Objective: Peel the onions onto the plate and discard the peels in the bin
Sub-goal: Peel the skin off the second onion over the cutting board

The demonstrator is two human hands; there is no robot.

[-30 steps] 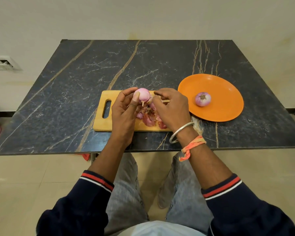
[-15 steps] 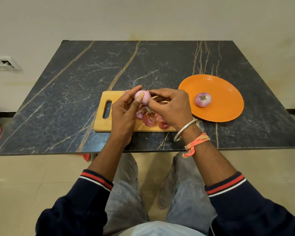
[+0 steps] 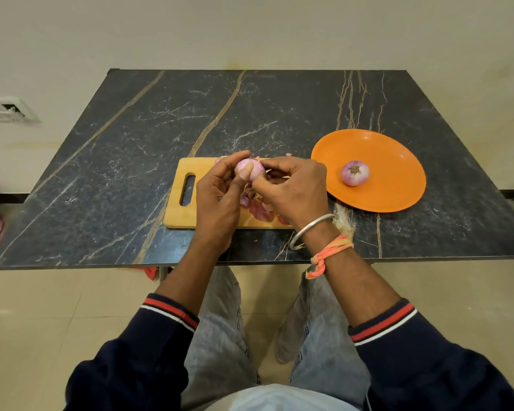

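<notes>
My left hand [image 3: 218, 194] holds a pale pink onion [image 3: 251, 169] between thumb and fingers, just above the wooden cutting board [image 3: 181, 215]. The fingers of my right hand [image 3: 294, 188] pinch at the onion's right side. A pile of pink peels [image 3: 257, 209] lies on the board under my hands, partly hidden by them. One peeled onion [image 3: 355, 172] sits on the orange plate [image 3: 398, 185] to the right of the board. No bin is in view.
The board and plate rest on a dark marble table [image 3: 131, 173] against a cream wall. A wall socket [image 3: 3, 109] is at the left. The table's near edge runs just below my wrists, with my knees under it.
Both hands have closed in on the onion and dropped slightly toward the board; my right fingers moved from beside the onion onto its right side.
</notes>
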